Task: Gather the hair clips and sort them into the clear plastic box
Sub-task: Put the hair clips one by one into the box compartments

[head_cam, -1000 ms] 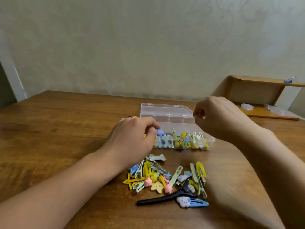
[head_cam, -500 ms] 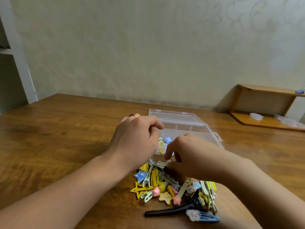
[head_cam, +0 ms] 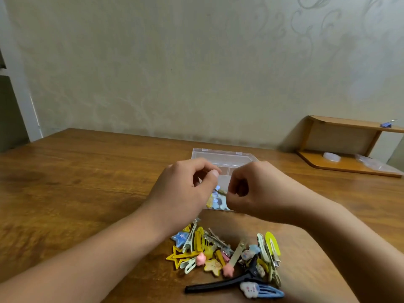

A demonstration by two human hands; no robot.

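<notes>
The clear plastic box (head_cam: pixel 227 157) lies open on the wooden table (head_cam: pixel 87 182), its lid flat behind it, with several small clips inside its near compartments. My left hand (head_cam: pixel 181 189) hovers over the box's left side, fingers curled and thumb against the forefinger, with nothing visible in it. My right hand (head_cam: pixel 258 191) is beside it over the box and pinches a small hair clip (head_cam: pixel 220 190), of which only a tip shows. A pile of loose hair clips (head_cam: pixel 218 252) lies near me, with a long black clip (head_cam: pixel 218 284) and a blue cloud clip (head_cam: pixel 260 290) at its front.
A low wooden shelf (head_cam: pixel 341 165) stands on the table at the far right against the wall, holding a small white dish (head_cam: pixel 331 156) and a clear bag. The wall runs close behind the box.
My right hand dipped into the pile, took a small clip and rose again to the box beside my left hand. The left hand has hardly moved.
</notes>
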